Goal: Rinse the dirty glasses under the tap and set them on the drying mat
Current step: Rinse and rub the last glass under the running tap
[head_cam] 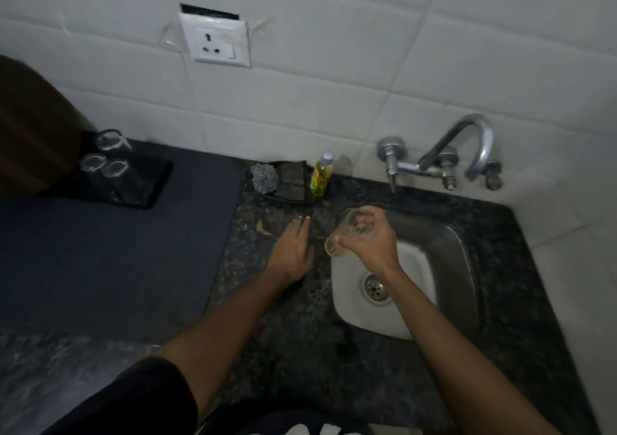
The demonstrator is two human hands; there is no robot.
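Observation:
My right hand (372, 237) grips a clear glass (345, 234) over the left rim of the steel sink (447, 267); the glass lies tilted, its mouth toward the back. My left hand (293, 251) rests flat on the dark granite counter just left of the sink, fingers straight. The curved tap (474, 144) comes out of the tiled wall behind the sink, right of the glass; no water shows. A dark drying mat (117, 251) covers the counter on the left. Three clear glasses (105, 164) stand on a black tray (147, 191) at the mat's back left.
Behind my left hand a dark dish holds a steel scrubber (265, 176) and sponges (293, 181), with a yellow soap bottle (322, 176) beside it. A wall socket (217, 42) sits above. The sink drain (375, 287) shows below my right wrist.

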